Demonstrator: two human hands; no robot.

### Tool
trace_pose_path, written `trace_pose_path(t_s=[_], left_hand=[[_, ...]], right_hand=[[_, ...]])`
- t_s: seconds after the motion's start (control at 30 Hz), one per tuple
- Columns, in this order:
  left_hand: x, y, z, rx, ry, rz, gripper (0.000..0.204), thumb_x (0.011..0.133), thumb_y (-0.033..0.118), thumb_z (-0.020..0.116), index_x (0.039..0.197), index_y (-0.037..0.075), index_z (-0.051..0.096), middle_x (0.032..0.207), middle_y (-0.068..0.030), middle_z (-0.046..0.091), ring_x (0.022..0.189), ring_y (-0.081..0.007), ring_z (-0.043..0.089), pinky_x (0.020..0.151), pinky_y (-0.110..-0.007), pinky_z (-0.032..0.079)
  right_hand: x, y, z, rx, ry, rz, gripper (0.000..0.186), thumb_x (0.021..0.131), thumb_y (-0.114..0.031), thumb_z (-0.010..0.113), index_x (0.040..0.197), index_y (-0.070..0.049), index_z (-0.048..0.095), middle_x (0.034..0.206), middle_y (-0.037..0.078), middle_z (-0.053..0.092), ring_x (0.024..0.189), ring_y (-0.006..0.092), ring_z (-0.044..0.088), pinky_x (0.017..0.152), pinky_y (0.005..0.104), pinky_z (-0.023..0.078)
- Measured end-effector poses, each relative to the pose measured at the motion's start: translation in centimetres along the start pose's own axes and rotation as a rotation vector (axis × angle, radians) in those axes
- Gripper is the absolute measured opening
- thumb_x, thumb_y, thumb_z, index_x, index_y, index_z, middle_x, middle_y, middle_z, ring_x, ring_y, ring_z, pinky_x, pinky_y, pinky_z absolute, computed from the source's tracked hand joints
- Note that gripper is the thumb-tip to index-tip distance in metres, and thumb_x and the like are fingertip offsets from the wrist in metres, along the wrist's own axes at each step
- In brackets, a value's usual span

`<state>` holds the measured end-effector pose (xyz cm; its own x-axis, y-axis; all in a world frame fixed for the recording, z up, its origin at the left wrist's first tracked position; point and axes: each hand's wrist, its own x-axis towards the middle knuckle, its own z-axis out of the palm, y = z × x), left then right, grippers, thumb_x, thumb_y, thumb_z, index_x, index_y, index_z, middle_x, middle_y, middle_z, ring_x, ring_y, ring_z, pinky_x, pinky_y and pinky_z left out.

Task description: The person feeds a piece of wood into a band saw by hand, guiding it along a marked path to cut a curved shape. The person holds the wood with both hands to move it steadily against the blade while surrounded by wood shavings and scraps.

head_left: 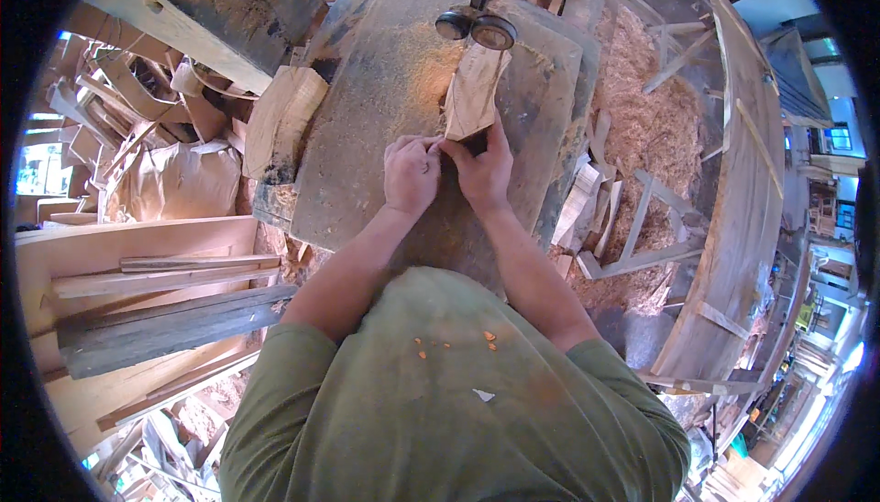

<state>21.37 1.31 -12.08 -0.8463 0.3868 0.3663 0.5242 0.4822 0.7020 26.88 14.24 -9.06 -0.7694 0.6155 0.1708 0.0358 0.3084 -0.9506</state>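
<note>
A pale, curved wooden block lies on the grey, dusty table of what looks like a band saw. Its far end reaches under two dark round guide wheels; the blade itself cannot be made out. My right hand grips the block's near end, thumb at the left corner and fingers along the right side. With fingers curled, my left hand pinches at the near left corner, touching my right thumb. Its fingertips are partly hidden.
Another curved wooden block rests at the table's left edge. Yellow sawdust lies left of the held block. Offcuts and a wooden bin with boards stand at left. Shavings and a long wooden panel are at right.
</note>
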Motion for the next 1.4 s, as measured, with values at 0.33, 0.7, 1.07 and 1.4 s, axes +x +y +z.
trace_pose_path(t_s=[0.33, 0.7, 1.07, 1.4], left_hand=[[0.1, 0.2, -0.1, 0.008, 0.002, 0.002, 0.011, 0.092, 0.014, 0.069, 0.093, 0.007, 0.078, 0.094, -0.0085, 0.077, 0.097, -0.0298, 0.069, 0.09, -0.044, 0.05], [1.9, -1.4, -1.5, 0.073, -0.144, 0.168, 0.01, 0.09, 0.012, 0.072, 0.092, 0.004, 0.077, 0.094, -0.0136, 0.076, 0.092, -0.0347, 0.07, 0.083, -0.046, 0.055], [1.9, -1.3, -1.1, 0.064, -0.096, 0.154, 0.009, 0.088, 0.011, 0.072, 0.083, 0.004, 0.076, 0.094, -0.009, 0.078, 0.089, -0.0315, 0.07, 0.082, -0.045, 0.054], [1.8, -1.1, -1.2, 0.063, -0.121, 0.139, 0.01, 0.092, 0.012, 0.07, 0.092, 0.003, 0.075, 0.094, -0.0143, 0.075, 0.092, -0.0356, 0.069, 0.084, -0.047, 0.054]], right_hand=[[0.1, -0.1, 0.0, 0.025, -0.001, -0.007, 0.087, 0.075, -0.009, 0.089, 0.15, 0.0, 0.048, 0.13, 0.019, 0.07, 0.121, 0.0321, 0.068, 0.102, 0.0399, 0.052], [0.3, -0.3, 0.0, 0.048, -0.021, 0.009, 0.084, 0.077, -0.006, 0.088, 0.151, 0.0, 0.048, 0.131, 0.017, 0.07, 0.121, 0.027, 0.067, 0.103, 0.0378, 0.051], [0.3, 0.0, 0.2, 0.011, 0.017, 0.005, 0.087, 0.075, -0.01, 0.09, 0.15, 0.0, 0.048, 0.129, 0.018, 0.07, 0.12, 0.0306, 0.068, 0.102, 0.0387, 0.052], [0.4, 0.2, 0.2, 0.001, 0.015, 0.028, 0.092, 0.073, -0.014, 0.091, 0.152, 0.0, 0.046, 0.127, 0.02, 0.07, 0.122, 0.0345, 0.067, 0.102, 0.0406, 0.052]])
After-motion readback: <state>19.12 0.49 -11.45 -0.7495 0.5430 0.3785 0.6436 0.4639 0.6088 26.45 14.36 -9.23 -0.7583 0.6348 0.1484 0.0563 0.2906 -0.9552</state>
